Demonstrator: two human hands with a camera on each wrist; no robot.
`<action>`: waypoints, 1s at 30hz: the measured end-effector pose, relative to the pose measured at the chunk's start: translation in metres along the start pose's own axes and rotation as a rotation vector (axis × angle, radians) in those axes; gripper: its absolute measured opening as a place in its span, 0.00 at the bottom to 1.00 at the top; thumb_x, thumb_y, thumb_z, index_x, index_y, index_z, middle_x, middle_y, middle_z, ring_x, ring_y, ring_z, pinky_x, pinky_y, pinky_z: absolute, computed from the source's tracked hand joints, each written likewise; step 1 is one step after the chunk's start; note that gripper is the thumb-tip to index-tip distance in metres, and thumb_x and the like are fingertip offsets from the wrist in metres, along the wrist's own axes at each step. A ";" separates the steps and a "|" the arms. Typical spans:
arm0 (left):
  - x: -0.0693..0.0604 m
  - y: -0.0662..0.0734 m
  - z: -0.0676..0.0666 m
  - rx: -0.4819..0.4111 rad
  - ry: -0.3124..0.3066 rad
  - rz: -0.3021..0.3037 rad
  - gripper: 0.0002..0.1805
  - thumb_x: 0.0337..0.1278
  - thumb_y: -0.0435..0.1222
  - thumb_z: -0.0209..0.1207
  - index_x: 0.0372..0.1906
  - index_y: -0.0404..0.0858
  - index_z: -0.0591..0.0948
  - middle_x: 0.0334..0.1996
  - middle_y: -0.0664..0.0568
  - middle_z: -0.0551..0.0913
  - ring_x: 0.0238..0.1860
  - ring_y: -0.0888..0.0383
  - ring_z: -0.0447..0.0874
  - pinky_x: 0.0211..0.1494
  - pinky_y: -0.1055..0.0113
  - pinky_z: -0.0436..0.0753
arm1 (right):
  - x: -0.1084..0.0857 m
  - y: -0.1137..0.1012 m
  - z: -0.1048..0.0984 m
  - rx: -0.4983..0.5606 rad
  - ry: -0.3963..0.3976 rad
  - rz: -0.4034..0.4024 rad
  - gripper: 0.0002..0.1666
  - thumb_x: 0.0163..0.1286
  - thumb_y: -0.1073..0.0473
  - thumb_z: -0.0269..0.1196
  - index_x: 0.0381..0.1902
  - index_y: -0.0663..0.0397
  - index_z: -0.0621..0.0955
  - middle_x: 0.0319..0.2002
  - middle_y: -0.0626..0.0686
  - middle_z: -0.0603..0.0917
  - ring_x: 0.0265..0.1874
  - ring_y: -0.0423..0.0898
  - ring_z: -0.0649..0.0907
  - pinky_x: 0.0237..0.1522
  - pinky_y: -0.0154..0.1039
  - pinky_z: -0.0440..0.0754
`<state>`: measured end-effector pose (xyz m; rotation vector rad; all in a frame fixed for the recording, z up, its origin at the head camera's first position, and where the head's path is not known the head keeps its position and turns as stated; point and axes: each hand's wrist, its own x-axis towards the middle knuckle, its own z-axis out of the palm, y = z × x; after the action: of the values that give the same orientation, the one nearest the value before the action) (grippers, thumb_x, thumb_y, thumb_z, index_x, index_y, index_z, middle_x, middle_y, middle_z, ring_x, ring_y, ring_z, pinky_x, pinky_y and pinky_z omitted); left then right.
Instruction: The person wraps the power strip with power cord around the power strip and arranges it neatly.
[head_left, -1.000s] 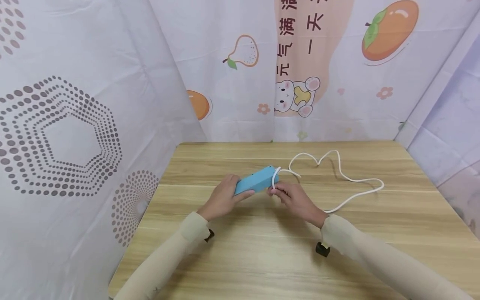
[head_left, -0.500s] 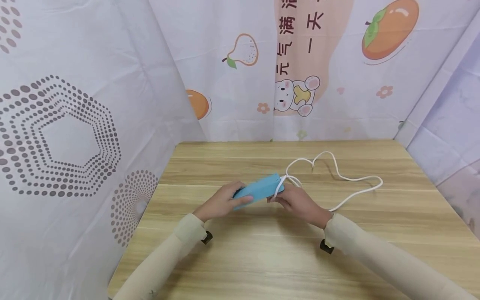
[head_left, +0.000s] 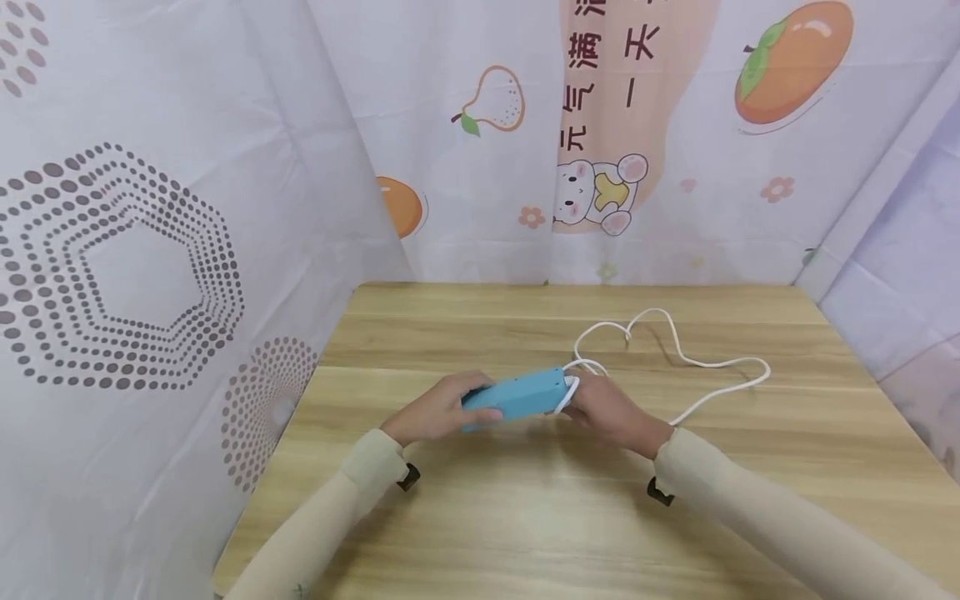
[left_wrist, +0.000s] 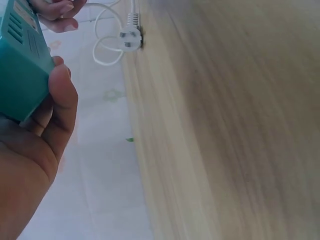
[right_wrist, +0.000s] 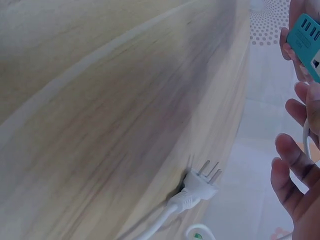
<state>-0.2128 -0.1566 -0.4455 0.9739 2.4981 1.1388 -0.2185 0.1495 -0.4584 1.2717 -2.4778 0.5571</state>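
Our left hand (head_left: 441, 408) grips the blue power strip (head_left: 521, 397) above the worktop (head_left: 517, 533); at its three o'clock our right hand (head_left: 611, 414) pinches white cord (head_left: 705, 365), mostly lying loose: early progress, we judge.

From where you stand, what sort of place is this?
Probably a makeshift work booth: printed cloth hangs behind and beside a wood-grain tabletop, over which a blue power strip is held.
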 end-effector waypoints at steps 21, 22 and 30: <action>-0.002 0.001 0.005 -0.044 -0.132 0.135 0.23 0.67 0.56 0.64 0.56 0.45 0.82 0.45 0.61 0.81 0.43 0.61 0.79 0.46 0.64 0.80 | 0.005 -0.003 -0.003 0.193 -0.092 -0.012 0.27 0.55 0.57 0.80 0.54 0.50 0.87 0.51 0.47 0.89 0.50 0.47 0.88 0.51 0.49 0.84; -0.002 0.001 0.004 -0.042 -0.136 0.136 0.22 0.67 0.55 0.65 0.55 0.45 0.82 0.44 0.61 0.81 0.42 0.61 0.79 0.45 0.65 0.80 | 0.005 -0.003 -0.004 0.199 -0.102 -0.011 0.28 0.55 0.56 0.81 0.55 0.50 0.87 0.51 0.47 0.89 0.51 0.47 0.88 0.51 0.49 0.84; -0.002 0.004 0.001 -0.029 -0.153 0.121 0.17 0.66 0.50 0.67 0.53 0.47 0.83 0.42 0.61 0.81 0.41 0.61 0.79 0.43 0.65 0.80 | 0.008 -0.004 -0.008 0.117 -0.138 -0.016 0.24 0.56 0.60 0.77 0.52 0.50 0.88 0.50 0.47 0.89 0.51 0.47 0.87 0.49 0.47 0.84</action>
<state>-0.2086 -0.1555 -0.4437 1.1708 2.3241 1.0868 -0.2188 0.1459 -0.4471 1.4167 -2.5773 0.6397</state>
